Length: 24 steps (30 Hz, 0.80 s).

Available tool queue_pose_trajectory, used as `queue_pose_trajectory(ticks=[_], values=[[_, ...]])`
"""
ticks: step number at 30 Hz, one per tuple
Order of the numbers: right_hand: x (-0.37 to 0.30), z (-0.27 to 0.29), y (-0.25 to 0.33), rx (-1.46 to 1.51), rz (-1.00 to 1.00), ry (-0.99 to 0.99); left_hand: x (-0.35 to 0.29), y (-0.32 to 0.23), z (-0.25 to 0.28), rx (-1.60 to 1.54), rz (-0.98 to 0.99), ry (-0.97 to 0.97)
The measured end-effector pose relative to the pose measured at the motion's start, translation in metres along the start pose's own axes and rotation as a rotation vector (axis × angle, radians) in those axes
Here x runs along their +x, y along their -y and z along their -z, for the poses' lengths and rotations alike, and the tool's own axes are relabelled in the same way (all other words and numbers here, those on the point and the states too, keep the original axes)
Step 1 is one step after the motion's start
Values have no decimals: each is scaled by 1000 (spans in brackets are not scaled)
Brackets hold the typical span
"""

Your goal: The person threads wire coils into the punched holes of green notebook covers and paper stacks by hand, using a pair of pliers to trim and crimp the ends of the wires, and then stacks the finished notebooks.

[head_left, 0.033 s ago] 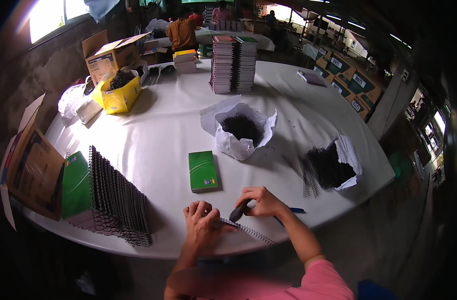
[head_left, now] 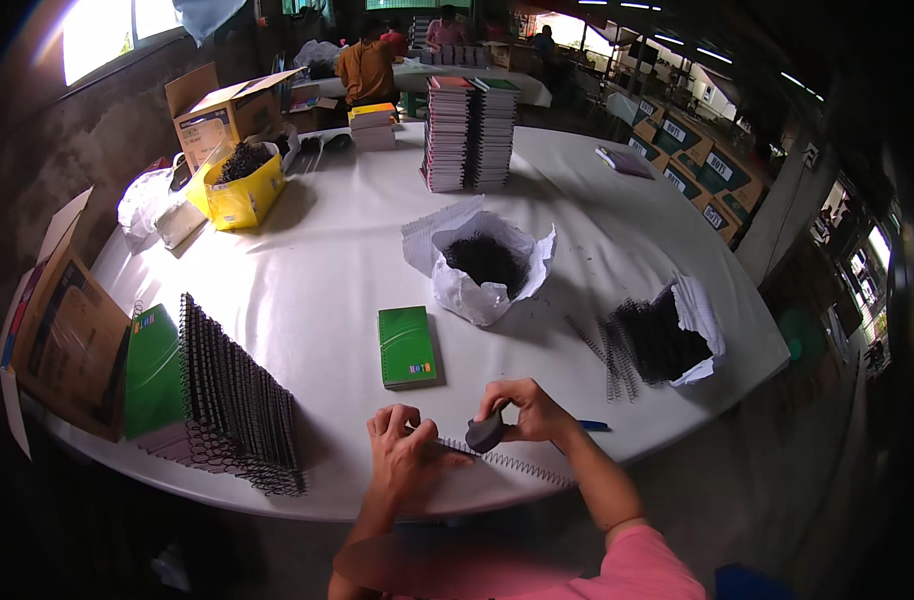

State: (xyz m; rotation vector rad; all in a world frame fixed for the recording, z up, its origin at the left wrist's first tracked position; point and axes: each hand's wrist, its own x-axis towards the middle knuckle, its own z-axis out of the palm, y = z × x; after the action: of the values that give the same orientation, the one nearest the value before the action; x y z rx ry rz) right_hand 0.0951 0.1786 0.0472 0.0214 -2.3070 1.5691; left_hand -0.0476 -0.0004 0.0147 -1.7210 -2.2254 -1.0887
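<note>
At the near edge of the table, my left hand [head_left: 405, 450] grips what appears to be a notebook [head_left: 457, 449], seen as a narrow edge and mostly hidden by the fingers. A spiral binding coil [head_left: 529, 467] runs along this edge, and its free length trails to the right. My right hand [head_left: 525, 408] is closed around a dark, rounded tool [head_left: 484, 434] whose end is at the coil, beside the left fingers; whether it touches cannot be made out. Just beyond my hands lies a green notebook [head_left: 407, 346].
Black coils fill a white paper wrapping [head_left: 477, 303] ahead and another [head_left: 697, 325] at right. Coil-bound notebooks [head_left: 239, 405] stand at left by a cardboard box [head_left: 75, 345]. A blue pen [head_left: 594, 426] lies near my right wrist. Notebook stacks [head_left: 447, 140] stand farther back.
My right hand has shifted slightly right and turned the dark tool. The coil's free end has swung to the right. My left hand stays nearly in place.
</note>
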Motion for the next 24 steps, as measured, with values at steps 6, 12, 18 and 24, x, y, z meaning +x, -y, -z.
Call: queue_pose_trajectory(ticks=[6, 12, 18, 24], values=[[4, 0, -7, -193, -5, -119, -1, 1, 3, -117, 10, -110], [4, -8, 1, -71, 8, -116, 2, -2, 1, -330, 131, -240], [18, -12, -7, -43, -39, -86, -7, 18, -16, -423, 192, -254], [24, -12, -12, 182, -156, -32, -5, 19, -7, -331, 57, -223]])
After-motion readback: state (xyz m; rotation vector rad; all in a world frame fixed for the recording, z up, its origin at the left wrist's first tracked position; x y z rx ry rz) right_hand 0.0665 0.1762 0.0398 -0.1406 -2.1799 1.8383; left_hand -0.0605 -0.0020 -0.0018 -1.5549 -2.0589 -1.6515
